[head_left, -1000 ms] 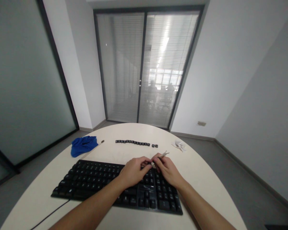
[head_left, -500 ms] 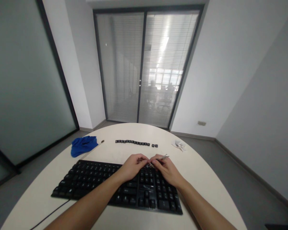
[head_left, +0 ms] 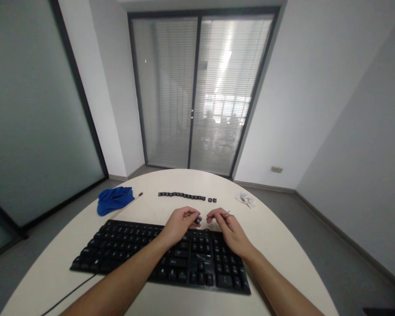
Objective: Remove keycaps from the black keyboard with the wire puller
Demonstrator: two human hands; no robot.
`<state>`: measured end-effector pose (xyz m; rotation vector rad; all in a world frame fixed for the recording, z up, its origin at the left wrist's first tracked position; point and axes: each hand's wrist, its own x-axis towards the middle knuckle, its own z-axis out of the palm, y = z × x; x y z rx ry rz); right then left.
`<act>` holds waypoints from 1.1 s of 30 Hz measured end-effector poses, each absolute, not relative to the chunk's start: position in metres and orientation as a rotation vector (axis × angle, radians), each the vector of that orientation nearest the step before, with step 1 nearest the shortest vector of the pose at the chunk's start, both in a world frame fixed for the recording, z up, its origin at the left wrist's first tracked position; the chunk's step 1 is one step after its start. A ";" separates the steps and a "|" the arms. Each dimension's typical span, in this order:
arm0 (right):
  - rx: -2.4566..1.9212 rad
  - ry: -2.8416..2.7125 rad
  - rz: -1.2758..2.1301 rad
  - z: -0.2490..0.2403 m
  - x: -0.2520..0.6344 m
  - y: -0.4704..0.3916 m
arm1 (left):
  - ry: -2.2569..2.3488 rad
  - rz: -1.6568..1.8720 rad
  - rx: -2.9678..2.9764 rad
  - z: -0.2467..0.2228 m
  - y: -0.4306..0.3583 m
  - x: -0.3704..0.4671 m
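A small black keycap (head_left: pixel 198 220) is pinched between the thumb and fingers of my left hand (head_left: pixel 181 224), just above the back edge of the black keyboard (head_left: pixel 131 243). My right hand (head_left: pixel 228 228) is a short way to the right, over the number pad side, its thumb and index finger bent toward the keycap without touching it. A thin wire tool (head_left: pixel 229 213), which looks like a keycap puller, sticks out of my right hand; most of it is hidden by the fingers. Beyond both hands, several loose keycaps (head_left: pixel 181 195) lie in a row on the table.
On the left of the round pale table (head_left: pixel 283 259) lie a blue cloth (head_left: pixel 114 201) and a thin-handled brush (head_left: pixel 128 205). A crumpled white cloth (head_left: pixel 246 199) is at the right. The keyboard's cable (head_left: pixel 67 295) runs off toward the lower left.
My hands were together at the keyboard's back edge and have parted. The keycap now shows in my left fingers, and the wire tool has turned in my right hand, with less of it showing.
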<state>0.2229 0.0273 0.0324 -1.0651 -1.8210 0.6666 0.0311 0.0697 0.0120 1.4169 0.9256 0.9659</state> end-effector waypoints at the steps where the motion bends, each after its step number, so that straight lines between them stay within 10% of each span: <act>1: -1.084 -1.824 0.636 0.033 0.223 0.027 | 0.920 0.970 1.407 0.011 0.070 0.031; 16: -1.298 -2.125 0.233 0.028 0.211 0.024 | 0.808 0.977 1.384 0.009 0.069 0.030; 33: -1.295 -1.976 0.562 0.026 0.232 0.037 | 0.820 0.972 1.529 0.010 0.062 0.035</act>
